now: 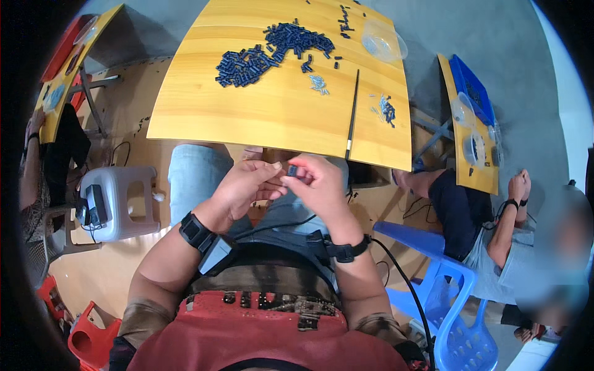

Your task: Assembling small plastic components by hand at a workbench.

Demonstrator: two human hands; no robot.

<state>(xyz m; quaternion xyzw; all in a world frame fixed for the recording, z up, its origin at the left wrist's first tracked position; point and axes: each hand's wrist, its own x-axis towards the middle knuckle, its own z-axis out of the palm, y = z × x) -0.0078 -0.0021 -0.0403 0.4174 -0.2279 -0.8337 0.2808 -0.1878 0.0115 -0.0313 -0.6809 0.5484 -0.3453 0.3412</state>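
Both of my hands meet in front of me, just off the near edge of the yellow wood-grain table (204,117). Between the thumb and fingers of my right hand (322,188) is a small dark blue block-like part (292,170). My left hand (241,188) is close beside it, thumb and fingertips drawn together; whatever they hold is too small to make out. On the table lies a large heap of similar dark parts (247,67), with a small pile of pale, shiny slim pieces (318,85) nearer to me.
A long thin dark stick (353,114) lies right of centre, beside a small mixed pile (387,111). A clear plastic tub (378,43) stands far right. Co-workers sit at side tables; a grey stool (117,204) and a blue chair (442,297) flank me. A cable (405,278) runs from my right wrist.
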